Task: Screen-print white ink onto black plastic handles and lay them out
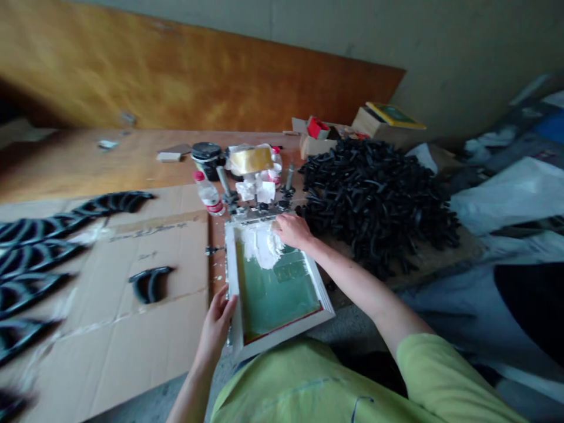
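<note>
A screen printing frame [326, 302] with green mesh lies in front of me, clamped at its far end to a metal hinge clamp [251, 216]. Thick white ink [263, 247] covers the far part of the mesh. My right hand [294, 231] is closed at the frame's far right corner, beside the ink; what its fingers hold is hidden. At the frame's left side, my left hand [221, 311] grips the edge, thumb near the top. On the cardboard [176, 329] to the left lies a single black curved part [150, 283].
Rows of black curved parts [42, 226] cover the cardboard's left side. A large heap of black parts [374, 200] is at right. Behind the frame stand a plastic bottle [209, 195], a black-lidded tub [206, 154] and a yellow block [252, 160]. An orange-brown board [198, 76] leans behind.
</note>
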### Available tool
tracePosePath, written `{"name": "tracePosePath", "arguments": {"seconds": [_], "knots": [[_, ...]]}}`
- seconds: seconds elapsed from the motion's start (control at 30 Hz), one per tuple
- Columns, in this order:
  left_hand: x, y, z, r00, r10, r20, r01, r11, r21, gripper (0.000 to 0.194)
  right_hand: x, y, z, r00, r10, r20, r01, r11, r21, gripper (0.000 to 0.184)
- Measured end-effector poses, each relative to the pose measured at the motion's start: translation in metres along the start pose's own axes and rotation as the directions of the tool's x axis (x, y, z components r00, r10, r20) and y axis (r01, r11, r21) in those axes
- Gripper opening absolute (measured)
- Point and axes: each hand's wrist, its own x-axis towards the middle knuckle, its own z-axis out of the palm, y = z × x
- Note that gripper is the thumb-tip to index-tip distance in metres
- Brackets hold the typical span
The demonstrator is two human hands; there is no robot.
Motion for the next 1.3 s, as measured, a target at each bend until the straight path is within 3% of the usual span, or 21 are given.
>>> {"name": "tracePosePath", "arguments": {"seconds": [0.17,0.27,0.43,0.63,0.9,0.97,1.07,1.2,1.3], "knots": [[0.004,0.002,-0.004,0.999,-0.05,0.009,0.049,0.997,0.056,0.09,-0.017,0.01,-0.004,0.995,0.097,0.0,-0.097,0.994,0.058,0.017],[0.007,-0.002,-0.004,0.999,-0.028,0.019,0.027,0.997,0.076,0.093,-0.02,0.011,-0.004,0.996,0.09,-0.015,-0.089,0.993,0.077,0.016],[0.004,0.003,0.0,0.998,0.006,-0.069,0.002,0.994,0.107,0.086,-0.019,0.011,-0.002,0.997,0.073,-0.017,-0.072,0.995,0.076,0.016],[-0.009,0.017,0.004,1.0,-0.005,-0.001,0.005,1.0,0.016,0.088,-0.015,0.01,0.002,0.996,0.087,0.004,-0.087,0.994,0.073,0.019],[0.001,0.0,0.004,0.999,0.051,0.006,-0.05,0.993,-0.109,0.077,0.0,-0.001,0.028,0.998,0.043,-0.046,-0.045,0.998,-0.035,0.017],[0.002,-0.002,0.004,0.998,0.055,0.014,-0.052,0.989,-0.142,0.075,-0.002,-0.01,0.037,0.999,-0.006,-0.048,0.004,0.999,-0.05,0.018],[0.003,-0.003,0.003,0.998,0.055,0.021,-0.051,0.983,-0.177,0.074,-0.018,-0.021,0.046,0.985,-0.17,-0.026,0.169,0.985,-0.038,0.017],[0.004,-0.005,0.002,0.998,0.062,0.029,-0.056,0.984,-0.167,0.071,-0.047,-0.021,0.039,0.899,-0.439,0.013,0.438,0.898,0.025,0.018],[0.005,-0.007,0.002,0.997,0.074,0.015,-0.072,0.991,-0.114,0.069,-0.046,-0.014,0.027,0.851,-0.523,0.038,0.518,0.85,0.094,0.011]]}}
